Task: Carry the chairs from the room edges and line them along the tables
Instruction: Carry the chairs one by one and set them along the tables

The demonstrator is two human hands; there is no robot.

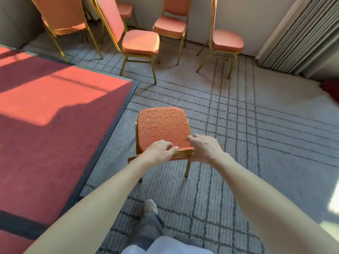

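Gripped along its near, gold-framed edge by both hands: the held chair [162, 128]. Left of centre on that edge, the left hand [161, 149], clamped, fingers [170, 148] curled over onto the orange patterned pad. At the right corner of the same edge, the right hand [203, 148], wrapped round the frame, fingers [191, 138] bent down onto the pad's side. Thumbs hidden. Pad stretching away from the fingertips toward the far wall [247, 19]. Two gold legs in view below the wrists, pointing down at the grey lined carpet [256, 143]. Contact between legs and carpet: impossible to tell. Just beside the dark rim of the red-covered table [55, 107], near its far corner, apart from it.

Counted:
- One chair in hand.
- Five more chairs near the far wall, all orange with gold frames:
  - the far-left chair [62, 13], back turned to the camera
  - the half-hidden chair [124, 10], only its seat showing
  - the sideways chair [140, 42], nearest the table corner
  - the middle chair [170, 26], against the wall
  - the right-side chair [227, 41], seen side-on
- Six chairs in all, none touching the table.
- One table in view, sunlit in patches.
- One pleated curtain [302, 33] at the right.
- One red object [331, 89] at the right margin, too cropped to identify.
- One shoe [150, 206] on the carpet below the arms.
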